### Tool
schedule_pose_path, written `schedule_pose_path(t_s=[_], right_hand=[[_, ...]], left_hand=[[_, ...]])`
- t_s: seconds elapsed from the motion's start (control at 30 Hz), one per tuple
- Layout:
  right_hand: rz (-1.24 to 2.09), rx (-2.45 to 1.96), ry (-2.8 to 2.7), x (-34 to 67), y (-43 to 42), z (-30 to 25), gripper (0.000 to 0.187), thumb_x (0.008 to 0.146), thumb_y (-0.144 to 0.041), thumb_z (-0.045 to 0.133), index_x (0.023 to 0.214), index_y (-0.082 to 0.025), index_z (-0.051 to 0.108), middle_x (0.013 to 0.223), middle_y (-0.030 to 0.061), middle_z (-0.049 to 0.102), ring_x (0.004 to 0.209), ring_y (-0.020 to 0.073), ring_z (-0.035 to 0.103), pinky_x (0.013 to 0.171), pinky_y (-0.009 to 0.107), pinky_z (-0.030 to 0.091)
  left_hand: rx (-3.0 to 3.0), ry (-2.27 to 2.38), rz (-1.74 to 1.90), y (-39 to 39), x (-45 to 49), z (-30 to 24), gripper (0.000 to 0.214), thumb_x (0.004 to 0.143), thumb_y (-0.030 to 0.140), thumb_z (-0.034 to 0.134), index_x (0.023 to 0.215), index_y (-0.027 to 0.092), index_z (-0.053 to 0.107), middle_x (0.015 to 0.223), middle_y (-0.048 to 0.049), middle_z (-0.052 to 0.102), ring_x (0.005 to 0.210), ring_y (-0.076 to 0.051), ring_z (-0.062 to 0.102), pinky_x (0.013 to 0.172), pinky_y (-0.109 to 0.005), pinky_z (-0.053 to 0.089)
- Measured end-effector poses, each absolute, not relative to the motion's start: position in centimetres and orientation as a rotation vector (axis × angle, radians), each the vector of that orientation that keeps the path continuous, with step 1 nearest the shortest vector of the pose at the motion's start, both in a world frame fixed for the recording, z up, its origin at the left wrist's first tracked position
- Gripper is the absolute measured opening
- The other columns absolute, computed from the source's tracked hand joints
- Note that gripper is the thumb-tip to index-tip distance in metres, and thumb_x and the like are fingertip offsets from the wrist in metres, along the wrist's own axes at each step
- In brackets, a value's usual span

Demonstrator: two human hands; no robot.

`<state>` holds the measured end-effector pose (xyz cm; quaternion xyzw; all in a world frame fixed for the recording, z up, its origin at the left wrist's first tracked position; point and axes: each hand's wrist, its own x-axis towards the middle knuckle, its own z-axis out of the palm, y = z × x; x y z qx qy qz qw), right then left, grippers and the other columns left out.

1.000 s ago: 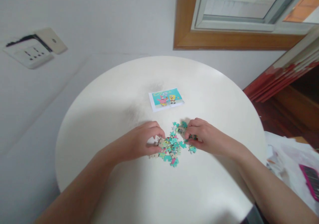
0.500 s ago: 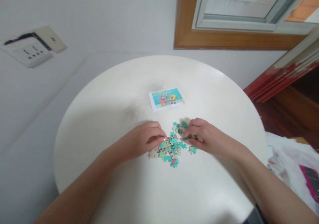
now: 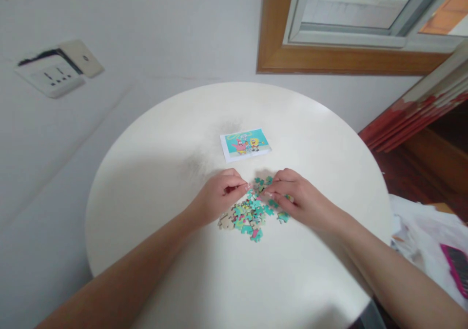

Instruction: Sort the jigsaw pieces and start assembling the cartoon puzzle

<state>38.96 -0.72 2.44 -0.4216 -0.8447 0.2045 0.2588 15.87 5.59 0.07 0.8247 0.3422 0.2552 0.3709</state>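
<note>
**Handling.** The pieces [image 3: 252,213] are likely thin, stiff card. They are probably very light and would slide easily on the smooth table [image 3: 153,183]. A careless sweep could be scattering them. Tabs may bend if forced. The best hold appears to be a fingertip pinch across two opposite edges of one piece, lifting it clear of its neighbours.

**Location.** The pieces are lying in a loose, partly overlapping pile near the table's middle, between the two hands and just in front of the card [image 3: 245,144].

**Appearance.** The pieces are showing mostly teal, with yellow, pink and pale patches. Some pale ones may be lying face down. The card is showing a matching teal cartoon picture.

**Grip.** The left hand [image 3: 215,198] is resting at the pile's left edge, with thumb and forefinger pinching together. Whether a piece is sitting between them cannot be told. The right hand [image 3: 298,198] is covering the pile's right side, with fingers [image 3: 272,193] curling down onto pieces. Whether it is gripping one cannot be told.
</note>
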Motion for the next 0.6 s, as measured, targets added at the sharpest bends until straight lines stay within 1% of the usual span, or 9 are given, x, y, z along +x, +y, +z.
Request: schedule_pose_path(t_s=[0.17,0.27,0.47,0.53,0.6], right_hand=[[0.737,-1.141,-2.161,37.9,-0.8,1.8,0.018,0.096,-0.025,0.059,0.091,-0.019,0.075,0.08,0.0054,0.062,0.083,0.0181,0.056,0.078,0.033,0.046],[0.807,-1.18,-2.03,37.6,-0.7,1.2,0.014,0.093,-0.023,0.064,0.089,-0.019,0.076,0.078,0.0039,0.061,0.08,0.017,0.056,0.076,0.033,0.046],[0.963,-1.234,-1.791,37.5,-0.5,1.0,0.011,0.087,-0.022,0.067,0.09,-0.018,0.077,0.08,0.003,0.06,0.073,0.0137,0.057,0.067,0.028,0.045],[0.987,-1.226,-1.791,37.7,-0.5,1.3,0.011,0.087,-0.022,0.066,0.091,-0.018,0.076,0.081,0.0031,0.06,0.072,0.013,0.057,0.064,0.028,0.045],[0.987,-1.22,-1.862,38.1,-0.5,1.6,0.011,0.088,-0.02,0.064,0.09,-0.018,0.075,0.083,0.0037,0.061,0.074,0.0136,0.058,0.065,0.027,0.046]], left_hand=[[2.112,0.854,0.696,5.0,16.4,0.3,0.038,0.096,0.035,0.05,0.063,0.017,0.06,0.072,-0.0003,0.053,0.067,-0.013,0.054,0.062,-0.026,0.042],[2.114,0.871,0.719,4.7,16.4,0.4,0.037,0.096,0.034,0.05,0.066,0.017,0.063,0.072,-0.0003,0.053,0.068,-0.013,0.054,0.062,-0.026,0.042],[2.093,0.86,0.795,4.8,16.3,0.6,0.027,0.095,0.035,0.055,0.081,0.02,0.073,0.081,-0.0012,0.056,0.074,-0.013,0.056,0.066,-0.025,0.045],[2.099,0.846,0.789,4.9,16.0,0.6,0.023,0.094,0.034,0.057,0.085,0.02,0.074,0.084,-0.0015,0.057,0.076,-0.013,0.057,0.066,-0.024,0.046],[2.157,0.827,0.748,5.1,15.6,0.7,0.021,0.094,0.033,0.057,0.094,0.021,0.074,0.088,-0.0021,0.059,0.077,-0.013,0.058,0.067,-0.024,0.047]])
